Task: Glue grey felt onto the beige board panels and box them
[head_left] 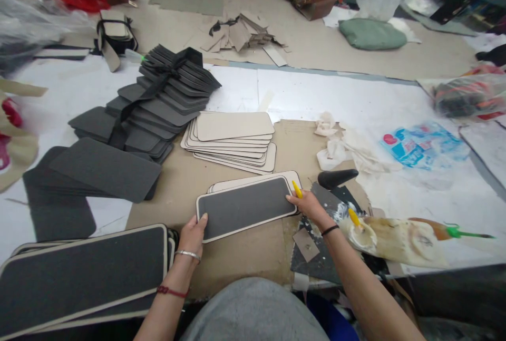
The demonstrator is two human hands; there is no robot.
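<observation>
A flat dark grey panel (247, 208) with rounded corners and a beige border lies between my two hands, slightly tilted. My left hand (192, 235) grips its left end, thumb on top. At the right end my right hand (310, 205) pinches the edge, and a yellow stick-like tool (297, 190) also pokes up from its fingers. The tool's lower part is hidden by the hand. Just behind the held panel, partly covered by it, are beige panels (256, 178). A larger pile of beige panels (235, 126) stands farther back.
Bordered grey panels (87, 272) are stacked at front left. Loose dark sheets (106, 167) and a strapped dark bundle (158, 98) lie behind. To the right are a black-handled tool (336, 178), a white paste pot (360, 238) and a blue-printed plastic bag (425, 146).
</observation>
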